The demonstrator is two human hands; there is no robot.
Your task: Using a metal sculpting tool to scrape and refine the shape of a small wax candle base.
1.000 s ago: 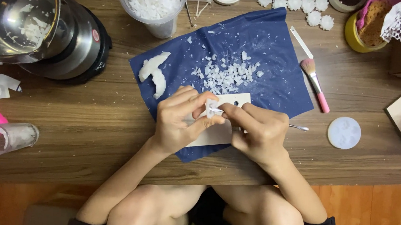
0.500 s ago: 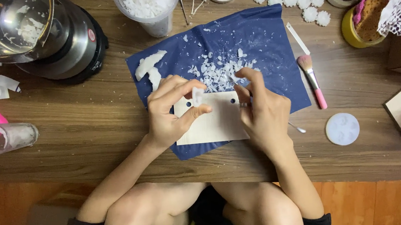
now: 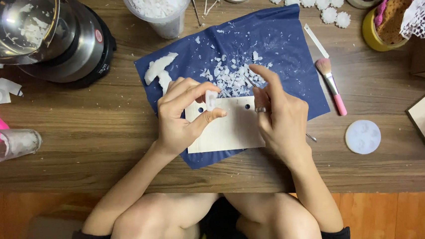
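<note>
While the left hand (image 3: 182,119) pinches a small white wax piece (image 3: 211,100) by its edges above the pale board (image 3: 226,131), it looks light and brittle; the right hand (image 3: 279,117), at 3 o'clock, grips a thin metal tool (image 3: 249,80).

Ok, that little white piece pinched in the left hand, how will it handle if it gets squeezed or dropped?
The white piece is probably light: two fingers of the left hand hold it. It is likely brittle, judging by the white flakes scattered on the blue sheet. Possibly slippery if waxy.
</note>
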